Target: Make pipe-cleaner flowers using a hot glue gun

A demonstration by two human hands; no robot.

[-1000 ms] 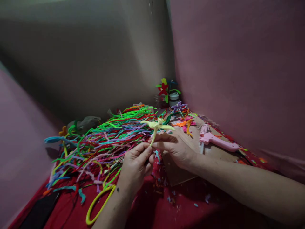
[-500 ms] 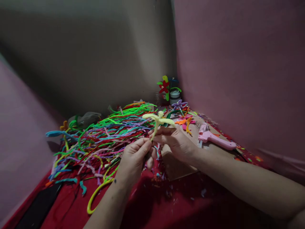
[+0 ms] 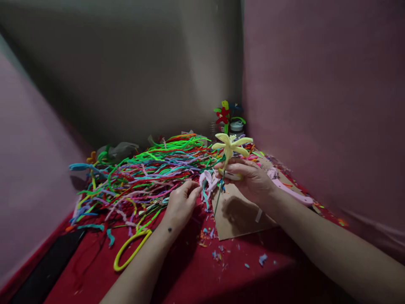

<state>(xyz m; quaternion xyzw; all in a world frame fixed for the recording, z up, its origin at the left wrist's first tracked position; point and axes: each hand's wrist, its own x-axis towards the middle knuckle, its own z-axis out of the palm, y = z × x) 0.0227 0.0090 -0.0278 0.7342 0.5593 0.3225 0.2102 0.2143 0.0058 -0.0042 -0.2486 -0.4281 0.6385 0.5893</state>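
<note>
My right hand is closed around the upper stem of a pale yellow pipe-cleaner flower. Its petals are spread at the top, with a small tufted centre. A thin dark green stem hangs down below the fingers. Part of a yellowish loop shows among those fingers, too dim to name. Lower and to the left, my left hand is apart from the flower, with a small gap between thumb and forefinger. Its fingertips are beside a pale pink looped pipe-cleaner piece; contact is unclear.
A large pile of coloured pipe cleaners covers the left. Cardboard lies under my right hand, with a pink glue gun partly hidden behind my forearm. Finished flowers stand at the back. Fluff scraps dot the red cloth.
My left hand has let go of the yellow flower's stem and moved down and left. My right hand has carried the flower up and right, bringing more petals and the green stem into view.
</note>
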